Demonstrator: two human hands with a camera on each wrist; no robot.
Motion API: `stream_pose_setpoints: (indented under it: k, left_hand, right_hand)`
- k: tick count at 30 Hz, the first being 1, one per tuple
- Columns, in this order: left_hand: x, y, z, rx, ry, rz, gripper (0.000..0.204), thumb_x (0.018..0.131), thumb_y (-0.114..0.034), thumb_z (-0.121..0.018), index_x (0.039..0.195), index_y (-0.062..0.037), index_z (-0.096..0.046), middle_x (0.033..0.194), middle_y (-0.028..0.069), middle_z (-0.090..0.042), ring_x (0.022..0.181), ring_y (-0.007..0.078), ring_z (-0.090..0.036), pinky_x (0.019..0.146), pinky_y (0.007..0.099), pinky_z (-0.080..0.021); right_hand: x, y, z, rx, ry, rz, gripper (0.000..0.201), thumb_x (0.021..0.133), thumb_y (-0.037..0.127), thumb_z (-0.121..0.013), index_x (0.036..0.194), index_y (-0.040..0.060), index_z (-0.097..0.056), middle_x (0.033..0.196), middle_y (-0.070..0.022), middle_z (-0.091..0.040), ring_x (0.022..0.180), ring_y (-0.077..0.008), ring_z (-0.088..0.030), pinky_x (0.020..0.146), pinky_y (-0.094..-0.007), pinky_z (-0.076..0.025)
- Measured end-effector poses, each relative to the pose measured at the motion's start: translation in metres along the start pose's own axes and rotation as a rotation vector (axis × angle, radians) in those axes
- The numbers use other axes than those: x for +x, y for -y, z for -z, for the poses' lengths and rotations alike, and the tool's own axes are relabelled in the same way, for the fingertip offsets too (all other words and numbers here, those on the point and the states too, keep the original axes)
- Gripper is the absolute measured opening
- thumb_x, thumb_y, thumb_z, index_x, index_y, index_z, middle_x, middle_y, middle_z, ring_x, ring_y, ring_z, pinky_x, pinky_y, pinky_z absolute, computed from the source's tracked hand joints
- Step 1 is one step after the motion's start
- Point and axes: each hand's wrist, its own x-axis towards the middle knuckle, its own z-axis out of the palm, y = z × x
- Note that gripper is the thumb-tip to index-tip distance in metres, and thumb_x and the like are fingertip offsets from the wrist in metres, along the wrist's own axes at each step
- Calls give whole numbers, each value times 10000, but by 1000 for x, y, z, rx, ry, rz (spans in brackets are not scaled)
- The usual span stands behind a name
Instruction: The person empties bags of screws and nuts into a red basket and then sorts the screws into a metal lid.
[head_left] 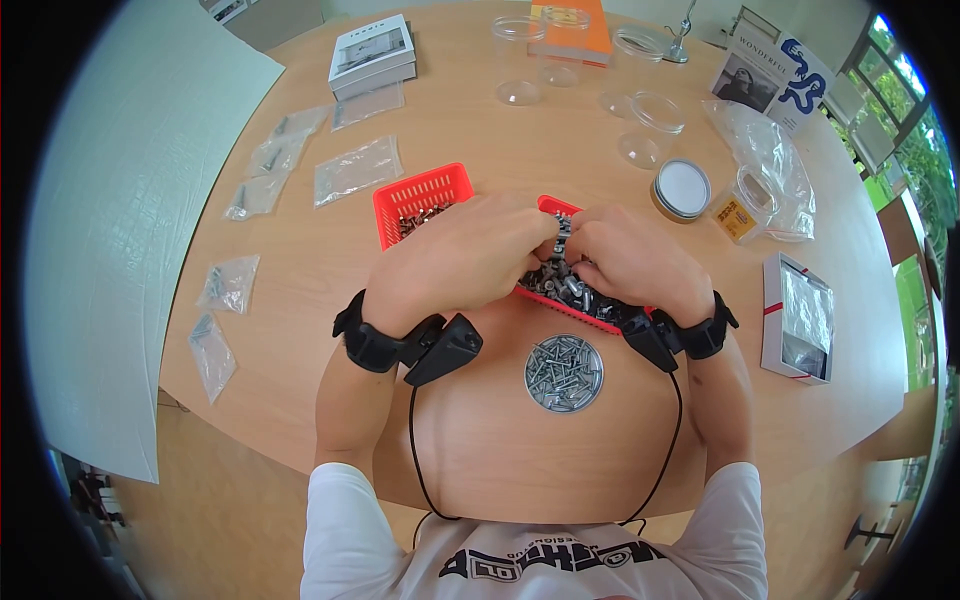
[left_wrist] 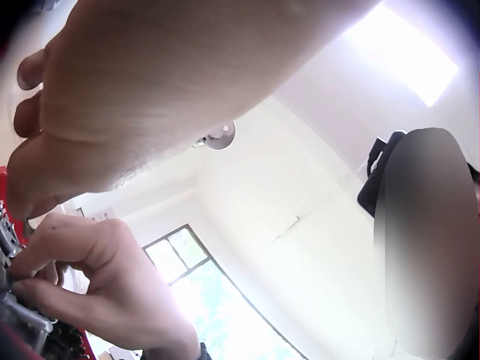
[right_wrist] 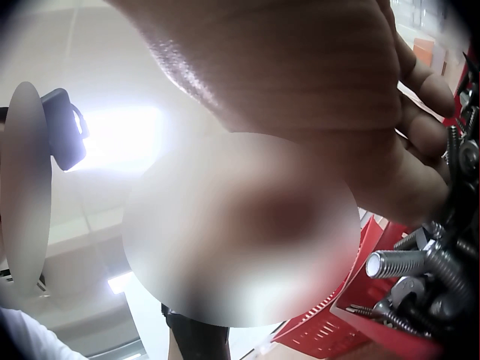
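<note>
Both hands reach into a red plastic basket [head_left: 572, 311] filled with dark and silvery bolts [head_left: 570, 287]. My left hand [head_left: 455, 250] comes in from the left, its fingers bent down among the bolts. From the right, my right hand [head_left: 640, 257] has its thumb and forefinger close together at the bolts. In the right wrist view, thick threaded bolts [right_wrist: 401, 264] lie right by the fingers. The fingertips are largely hidden, and I cannot tell whether either hand holds a bolt. A round dish of silvery screws [head_left: 563, 373] stands in front of the basket.
Another red basket [head_left: 424, 184] with copper-coloured pieces stands behind my left hand. Small plastic bags [head_left: 357, 171] lie to the left. Clear jars [head_left: 517, 60], a round tin [head_left: 682, 190], a yellow-labelled tub [head_left: 738, 218] and an open box [head_left: 799, 318] stand behind and to the right.
</note>
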Motion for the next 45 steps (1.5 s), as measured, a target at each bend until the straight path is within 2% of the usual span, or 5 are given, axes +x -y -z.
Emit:
stream_pose_setpoints:
  k: [11, 14, 17, 20, 45]
  left_hand:
    - [-11, -25, -11, -146, 146, -298, 94, 820, -59, -647, 890, -4, -680, 866, 171, -661, 854, 365, -636, 765, 435, -506]
    - [-4, -31, -4, 42, 250, -77, 97, 814, -80, -679, 869, -2, -693, 879, 179, -667, 874, 358, -644, 758, 432, -513]
    - [2, -10, -23, 228, 9, -26, 107, 811, -92, -704, 834, 13, -697, 892, 194, -675, 868, 359, -664, 721, 440, -523]
    - [9, -11, -29, 261, 4, 54, 134, 800, -108, -726, 806, 22, -695, 865, 201, -679, 827, 370, -679, 686, 450, -530]
    - [23, 13, -34, 97, 108, 173, 133, 717, -137, -748, 771, -27, -698, 799, 139, -702, 805, 326, -686, 709, 427, -532]
  right_hand:
    - [-1, 1, 5, 38, 78, -22, 133, 698, 30, -606, 789, -11, -694, 831, -203, -657, 820, -408, -626, 718, -483, -513]
    - [-1, 3, 7, 4, 102, -67, 122, 712, 28, -610, 789, -10, -697, 825, -203, -665, 805, -406, -641, 708, -483, -521]
    - [-3, 3, 5, -33, 119, -112, 105, 727, 31, -617, 782, -13, -694, 814, -208, -668, 805, -406, -651, 705, -485, -526]
    - [-3, 6, 5, -50, 125, -161, 99, 742, 38, -620, 785, -14, -692, 811, -215, -669, 812, -405, -654, 708, -486, -527]
    - [-3, -6, 9, 21, 69, -86, 178, 824, 81, -678, 993, 35, -715, 986, -148, -658, 1027, -360, -593, 901, -453, -484]
